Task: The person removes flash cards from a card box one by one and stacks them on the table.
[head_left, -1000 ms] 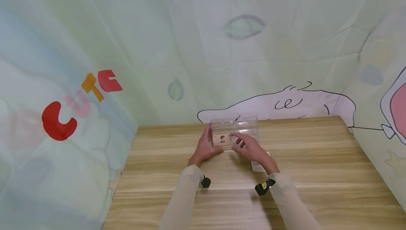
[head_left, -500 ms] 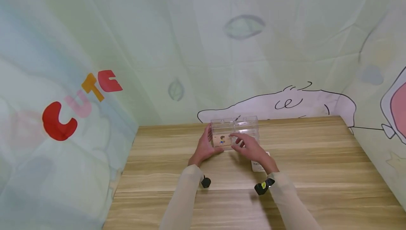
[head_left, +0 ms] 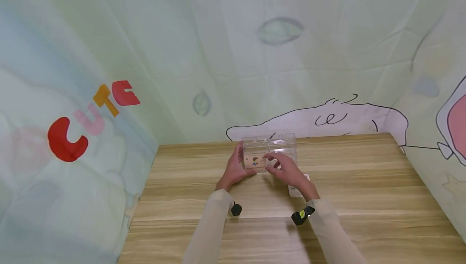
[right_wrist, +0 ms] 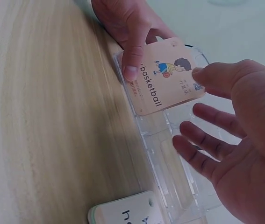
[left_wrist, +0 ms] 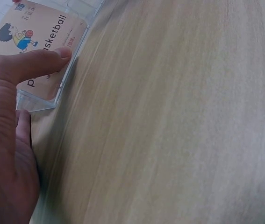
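Note:
A clear plastic box (head_left: 255, 143) with compartments stands near the back of the table. A peach flashcard (head_left: 255, 161) reading "basketball", with a drawn child holding a ball, lies at its left compartment; layered edges show beneath it in the right wrist view. My left hand (head_left: 234, 171) grips the box's left end, thumb (left_wrist: 48, 63) pressing on the card's face and fingers behind the wall. My right hand (head_left: 289, 171) pinches the card's top edge between thumb (right_wrist: 221, 77) and forefinger, the other fingers spread over the box's right half.
A small stack of white cards (head_left: 295, 191), the top one reading "hello" in part, lies in front of the box, partly under my right wrist. The wooden table (head_left: 182, 199) meets a printed cloth backdrop (head_left: 204, 62) behind the box.

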Demonstrator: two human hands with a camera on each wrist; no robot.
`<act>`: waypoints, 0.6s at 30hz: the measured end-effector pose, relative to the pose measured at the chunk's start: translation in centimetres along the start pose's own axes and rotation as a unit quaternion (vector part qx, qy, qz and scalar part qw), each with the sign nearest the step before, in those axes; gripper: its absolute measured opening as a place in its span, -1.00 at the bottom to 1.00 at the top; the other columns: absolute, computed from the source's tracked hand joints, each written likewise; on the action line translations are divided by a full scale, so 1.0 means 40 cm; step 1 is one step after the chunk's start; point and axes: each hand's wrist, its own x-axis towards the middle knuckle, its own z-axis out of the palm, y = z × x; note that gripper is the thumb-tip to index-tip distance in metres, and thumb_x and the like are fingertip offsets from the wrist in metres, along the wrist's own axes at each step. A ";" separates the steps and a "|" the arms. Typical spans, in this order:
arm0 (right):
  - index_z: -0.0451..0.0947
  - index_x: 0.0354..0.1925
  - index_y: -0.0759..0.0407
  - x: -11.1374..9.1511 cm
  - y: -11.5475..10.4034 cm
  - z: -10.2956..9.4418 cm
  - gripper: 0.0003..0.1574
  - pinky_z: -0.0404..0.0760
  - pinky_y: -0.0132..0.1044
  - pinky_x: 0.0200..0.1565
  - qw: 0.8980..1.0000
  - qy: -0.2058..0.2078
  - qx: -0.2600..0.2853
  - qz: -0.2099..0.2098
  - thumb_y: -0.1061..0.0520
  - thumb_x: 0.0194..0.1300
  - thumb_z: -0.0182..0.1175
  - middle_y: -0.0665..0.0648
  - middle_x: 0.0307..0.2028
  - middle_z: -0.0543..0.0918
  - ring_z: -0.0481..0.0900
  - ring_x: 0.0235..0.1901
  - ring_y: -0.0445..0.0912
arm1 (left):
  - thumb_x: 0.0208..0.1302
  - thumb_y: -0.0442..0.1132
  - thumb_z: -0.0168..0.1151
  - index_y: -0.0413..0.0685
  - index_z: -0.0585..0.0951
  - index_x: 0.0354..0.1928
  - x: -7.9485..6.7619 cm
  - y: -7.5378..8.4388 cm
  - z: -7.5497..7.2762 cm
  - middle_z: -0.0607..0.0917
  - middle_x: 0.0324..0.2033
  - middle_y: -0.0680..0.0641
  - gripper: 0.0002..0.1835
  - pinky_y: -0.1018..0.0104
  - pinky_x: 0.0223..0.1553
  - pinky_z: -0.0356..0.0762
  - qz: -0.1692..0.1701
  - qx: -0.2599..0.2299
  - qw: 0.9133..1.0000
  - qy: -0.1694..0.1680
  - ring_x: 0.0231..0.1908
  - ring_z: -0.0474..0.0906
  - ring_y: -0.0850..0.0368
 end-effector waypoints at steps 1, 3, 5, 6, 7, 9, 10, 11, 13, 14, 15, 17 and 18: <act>0.56 0.27 0.22 -0.001 0.001 0.001 -0.51 0.73 -0.15 -0.15 1.000 0.005 -0.001 -0.004 0.18 0.43 0.32 0.28 0.09 0.67 0.67 -0.19 -0.01 | -0.07 -0.31 0.71 0.02 -0.05 0.66 0.000 0.000 0.000 0.25 0.54 -0.23 0.36 0.11 0.53 0.21 0.003 -0.003 1.000 0.001 0.52 0.20 -0.13; 0.56 0.26 0.23 -0.002 0.003 0.003 -0.52 0.74 -0.14 -0.15 1.000 0.010 -0.002 -0.005 0.17 0.43 0.32 0.26 0.13 0.66 0.68 -0.18 -0.01 | -0.07 -0.32 0.70 0.02 -0.05 0.66 0.001 -0.002 0.001 0.24 0.55 -0.23 0.36 0.10 0.53 0.20 0.003 -0.005 1.000 0.000 0.52 0.20 -0.13; 0.57 0.26 0.21 -0.003 0.003 0.006 -0.52 0.74 -0.13 -0.14 1.000 0.014 0.002 -0.001 0.16 0.43 0.33 0.23 0.15 0.66 0.69 -0.15 -0.01 | -0.06 -0.31 0.70 0.03 -0.06 0.66 0.002 -0.004 0.002 0.24 0.55 -0.22 0.35 0.11 0.53 0.20 -0.001 -0.004 1.000 -0.001 0.52 0.19 -0.12; 0.57 0.26 0.20 -0.004 0.003 0.006 -0.52 0.75 -0.13 -0.12 1.000 0.014 0.005 0.001 0.16 0.43 0.33 0.22 0.16 0.66 0.69 -0.14 0.00 | -0.05 -0.30 0.70 0.05 -0.07 0.66 0.002 -0.005 0.002 0.23 0.56 -0.20 0.35 0.14 0.53 0.19 -0.004 0.000 1.000 -0.002 0.53 0.18 -0.09; 0.57 0.27 0.19 -0.003 0.003 0.007 -0.52 0.75 -0.12 -0.11 1.000 0.014 0.009 0.005 0.14 0.44 0.33 0.20 0.17 0.66 0.69 -0.12 0.00 | -0.03 -0.29 0.70 0.06 -0.07 0.66 0.002 -0.006 0.002 0.23 0.56 -0.19 0.35 0.15 0.53 0.19 -0.006 0.002 1.000 -0.002 0.53 0.18 -0.08; 0.58 0.27 0.17 -0.004 0.002 0.009 -0.52 0.75 -0.11 -0.09 1.000 0.013 0.013 0.008 0.11 0.45 0.32 0.18 0.19 0.66 0.70 -0.09 0.01 | -0.01 -0.27 0.70 0.09 -0.08 0.66 0.002 -0.007 0.003 0.22 0.57 -0.16 0.34 0.19 0.53 0.18 -0.012 0.006 1.000 -0.004 0.54 0.17 -0.04; 0.58 0.27 0.16 -0.004 0.002 0.009 -0.53 0.75 -0.11 -0.08 1.000 0.013 0.014 0.008 0.10 0.46 0.32 0.18 0.19 0.66 0.70 -0.08 0.01 | -0.01 -0.26 0.70 0.09 -0.08 0.66 0.002 -0.007 0.003 0.22 0.57 -0.16 0.34 0.19 0.53 0.18 -0.013 0.007 1.000 -0.004 0.54 0.17 -0.04; 0.58 0.27 0.15 -0.005 0.002 0.010 -0.53 0.75 -0.11 -0.08 1.000 0.012 0.015 0.008 0.09 0.46 0.31 0.17 0.19 0.66 0.70 -0.07 0.02 | -0.01 -0.26 0.70 0.08 -0.08 0.66 0.002 -0.006 0.003 0.22 0.57 -0.16 0.34 0.19 0.53 0.18 -0.012 0.006 1.000 -0.003 0.54 0.17 -0.04; 0.60 0.26 0.14 -0.006 0.002 0.010 -0.55 0.75 -0.11 -0.07 1.000 0.012 0.018 0.003 0.08 0.47 0.31 0.16 0.20 0.66 0.69 -0.06 0.01 | -0.02 -0.27 0.70 0.06 -0.07 0.66 0.001 -0.005 0.003 0.23 0.56 -0.17 0.34 0.17 0.53 0.18 -0.007 0.003 1.000 -0.002 0.53 0.18 -0.05; 0.61 0.25 0.13 -0.006 0.002 0.011 -0.56 0.75 -0.11 -0.07 1.000 0.012 0.018 0.001 0.09 0.47 0.31 0.16 0.19 0.66 0.69 -0.06 0.01 | -0.02 -0.28 0.70 0.06 -0.06 0.66 0.001 -0.004 0.003 0.23 0.56 -0.17 0.34 0.17 0.53 0.19 -0.007 0.002 1.000 -0.002 0.53 0.18 -0.06; 0.62 0.24 0.13 -0.006 0.002 0.011 -0.58 0.75 -0.11 -0.07 1.000 0.012 0.018 -0.002 0.10 0.47 0.31 0.16 0.19 0.66 0.69 -0.06 0.01 | -0.02 -0.28 0.70 0.05 -0.06 0.66 0.001 -0.004 0.003 0.23 0.56 -0.18 0.34 0.16 0.53 0.19 -0.004 0.001 1.000 -0.001 0.53 0.18 -0.06; 0.64 0.21 0.12 -0.006 0.002 0.012 -0.60 0.75 -0.11 -0.06 1.000 0.014 0.018 -0.008 0.10 0.46 0.31 0.15 0.18 0.67 0.69 -0.06 0.01 | -0.03 -0.30 0.70 0.01 -0.05 0.65 0.001 -0.004 0.004 0.24 0.55 -0.21 0.33 0.13 0.53 0.20 0.001 0.000 1.000 0.001 0.53 0.19 -0.10; 0.65 0.20 0.13 -0.006 0.002 0.013 -0.61 0.75 -0.10 -0.06 1.000 0.015 0.017 -0.013 0.11 0.46 0.31 0.16 0.18 0.67 0.69 -0.06 0.02 | -0.04 -0.30 0.71 0.00 -0.05 0.65 0.001 -0.004 0.004 0.24 0.55 -0.22 0.34 0.13 0.53 0.20 0.003 0.000 1.000 0.002 0.52 0.19 -0.11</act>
